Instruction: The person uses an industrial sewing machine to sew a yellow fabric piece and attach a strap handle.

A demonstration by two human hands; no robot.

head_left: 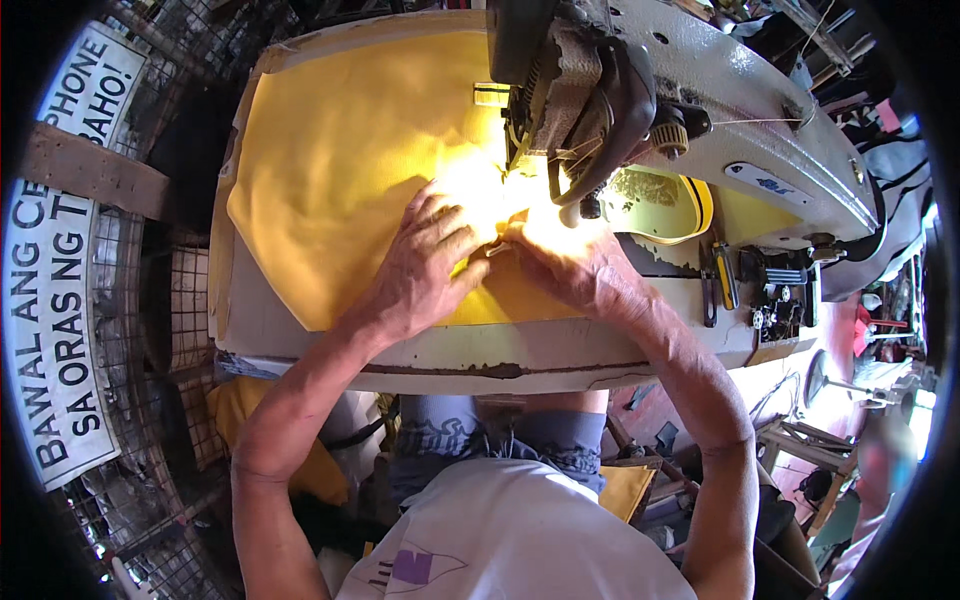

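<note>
A large piece of yellow fabric covers the left of the sewing table and runs under the head of a sewing machine. Its lamp throws a glare that washes out the needle area. My left hand lies on the fabric just left of that glare, fingers spread and slightly bent. Close beside it, my right hand is closed, its fingertips pinching the fabric's edge below the machine head. The right fingertips are partly lost in the light.
Right of my right hand lie a yellow-handled tool and a dark slim tool. A bobbin winder sits at the table's right end. Wire mesh and a white sign stand at left. More yellow cloth hangs below.
</note>
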